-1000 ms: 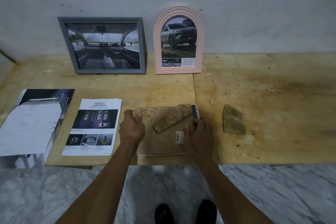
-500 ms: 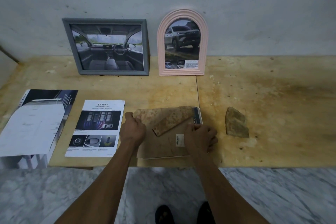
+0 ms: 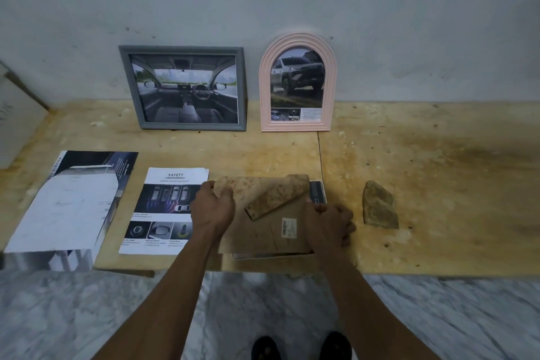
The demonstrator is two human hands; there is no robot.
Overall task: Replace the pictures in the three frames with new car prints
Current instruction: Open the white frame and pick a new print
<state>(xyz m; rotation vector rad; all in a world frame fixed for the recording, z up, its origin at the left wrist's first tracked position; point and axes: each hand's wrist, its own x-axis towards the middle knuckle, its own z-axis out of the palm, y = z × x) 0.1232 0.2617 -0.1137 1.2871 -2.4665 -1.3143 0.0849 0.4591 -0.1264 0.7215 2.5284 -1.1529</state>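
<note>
Stained plywood worktop (image 3: 423, 172) against grey wall | face-down frame (image 3: 317, 194) at front edge under brown backing board (image 3: 263, 231) | left hand (image 3: 213, 210) gripping board's left corner | right hand (image 3: 330, 226) curled on right edge | grey frame (image 3: 187, 88), pink arched frame (image 3: 298, 83) leaning behind | safety print (image 3: 163, 210) left.
</note>
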